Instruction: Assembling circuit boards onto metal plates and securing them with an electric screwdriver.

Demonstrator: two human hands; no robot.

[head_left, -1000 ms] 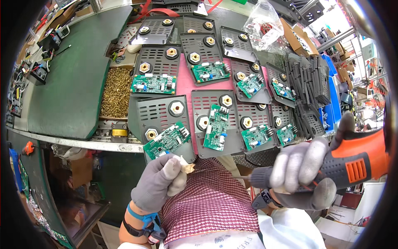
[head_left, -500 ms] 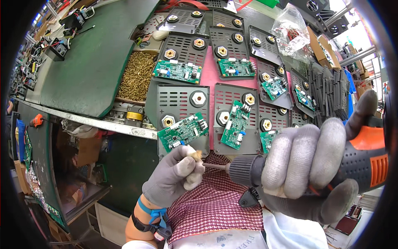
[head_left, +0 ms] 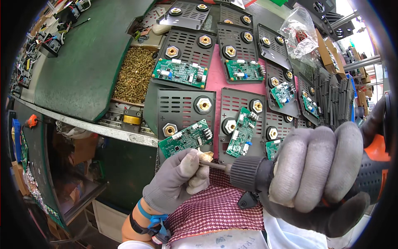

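The gloved left hand (head_left: 176, 178), just below the centre of the frame, pinches a small pale, crumpled piece (head_left: 206, 156) between thumb and fingers. The gloved right hand (head_left: 317, 170), at lower right, is wrapped round an orange-and-black power driver (head_left: 371, 176). The driver's black chuck (head_left: 248, 172) points left, and its thin metal bit (head_left: 215, 165) reaches the left fingertips beside the pale piece; whether bit and piece touch cannot be told. The hands are apart. Just above the left hand, a green circuit board (head_left: 186, 139) lies askew on a slotted grey metal panel (head_left: 182, 117). Small brass parts (head_left: 134, 76) fill a tray left of the upper centre, and a red-and-white checked cloth (head_left: 219, 207) spreads at bottom centre.
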